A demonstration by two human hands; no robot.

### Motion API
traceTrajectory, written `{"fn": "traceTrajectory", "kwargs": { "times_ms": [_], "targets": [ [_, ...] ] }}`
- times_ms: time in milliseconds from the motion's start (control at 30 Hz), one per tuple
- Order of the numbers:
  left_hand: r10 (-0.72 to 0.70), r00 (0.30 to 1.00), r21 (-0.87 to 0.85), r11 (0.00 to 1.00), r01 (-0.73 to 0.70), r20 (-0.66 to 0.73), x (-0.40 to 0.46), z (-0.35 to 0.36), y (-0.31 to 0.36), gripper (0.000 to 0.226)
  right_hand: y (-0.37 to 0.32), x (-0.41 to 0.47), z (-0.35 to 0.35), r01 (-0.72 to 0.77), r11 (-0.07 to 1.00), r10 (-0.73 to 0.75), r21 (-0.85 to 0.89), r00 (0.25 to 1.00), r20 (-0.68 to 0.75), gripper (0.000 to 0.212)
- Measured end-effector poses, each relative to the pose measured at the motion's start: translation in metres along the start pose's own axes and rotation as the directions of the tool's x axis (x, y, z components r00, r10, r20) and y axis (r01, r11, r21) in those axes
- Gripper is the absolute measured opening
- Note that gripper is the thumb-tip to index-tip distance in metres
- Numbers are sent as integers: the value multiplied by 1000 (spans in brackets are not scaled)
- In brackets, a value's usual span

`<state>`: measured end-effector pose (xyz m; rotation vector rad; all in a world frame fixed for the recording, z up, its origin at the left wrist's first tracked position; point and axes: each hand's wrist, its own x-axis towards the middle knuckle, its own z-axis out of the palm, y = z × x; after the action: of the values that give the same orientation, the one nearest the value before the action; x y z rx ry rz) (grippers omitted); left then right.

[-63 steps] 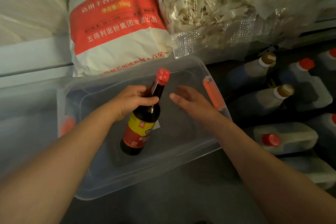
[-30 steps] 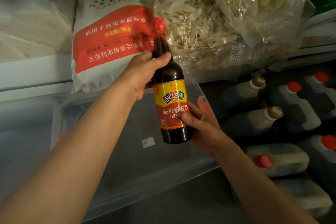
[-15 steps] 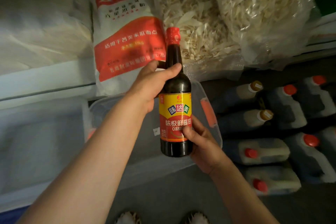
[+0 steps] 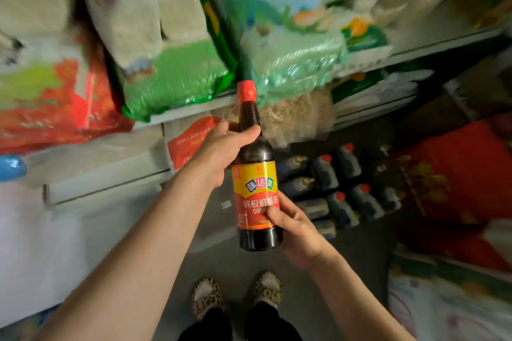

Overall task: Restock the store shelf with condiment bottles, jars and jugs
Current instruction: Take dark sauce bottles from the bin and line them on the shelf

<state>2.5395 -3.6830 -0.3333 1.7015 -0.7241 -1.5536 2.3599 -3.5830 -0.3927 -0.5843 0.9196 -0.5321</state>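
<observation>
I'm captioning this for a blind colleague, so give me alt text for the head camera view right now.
Two hands hold a dark soy sauce bottle upright before store shelves: the left hand grips its shoulder and neck, the right hand its lower body. Blurred bagged goods fill the shelves, and dark jugs with red or brown caps lie below.

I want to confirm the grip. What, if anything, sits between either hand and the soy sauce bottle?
Nothing visible: the left hand grips the soy sauce bottle at its shoulder, and the right hand holds its lower label.

bottle (image 4: 256,174) lifted higher — bin left below
</observation>
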Motion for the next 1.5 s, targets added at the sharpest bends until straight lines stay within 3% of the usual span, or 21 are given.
{"fn": "traceTrajectory", "kwargs": {
  "times_ms": [167, 333, 500, 700, 833, 900, 1067, 1300, 1500],
  "targets": [
    [158, 987, 71, 985, -158, 18, -76, 6, 131, 38, -105, -62, 46, 149, 988, -148, -32, 988, 31, 84],
    [380, 924, 157, 912, -379, 25, -119, 32, 241, 46, -200, -92, 59, 343, 938, -334, -52, 934, 127, 80],
    [511, 859, 115, 856, -504, -39, -134, 87, 318, 38, -303, -98, 24, 520, 844, -481, -131, 843, 243, 78],
    [646, 748, 62, 762, -645, -153, -151, 167, 413, 44, -448, -110, -36, 621, 734, -529, -275, 777, 342, 91],
    [715, 668, 132, 697, -705, -206, -155, 194, 470, 35, -525, -104, -45, 700, 639, -587, -320, 712, 386, 71],
    [723, 648, 171, 689, -705, -241, -150, 194, 489, 35, -549, -91, -39, 728, 612, -609, -307, 682, 405, 70],
    [661, 679, 199, 747, -634, -320, -130, 187, 511, 42, -574, -53, -30, 748, 591, -623, -302, 661, 418, 58],
    [648, 708, 267, 761, -592, -279, -93, 179, 521, 38, -583, -15, -25, 717, 556, -595, -421, 697, 400, 47],
    [664, 720, 311, 740, -596, -200, -56, 168, 534, 40, -596, 10, -25, 682, 497, -605, -536, 716, 349, 52]
  ]
}}
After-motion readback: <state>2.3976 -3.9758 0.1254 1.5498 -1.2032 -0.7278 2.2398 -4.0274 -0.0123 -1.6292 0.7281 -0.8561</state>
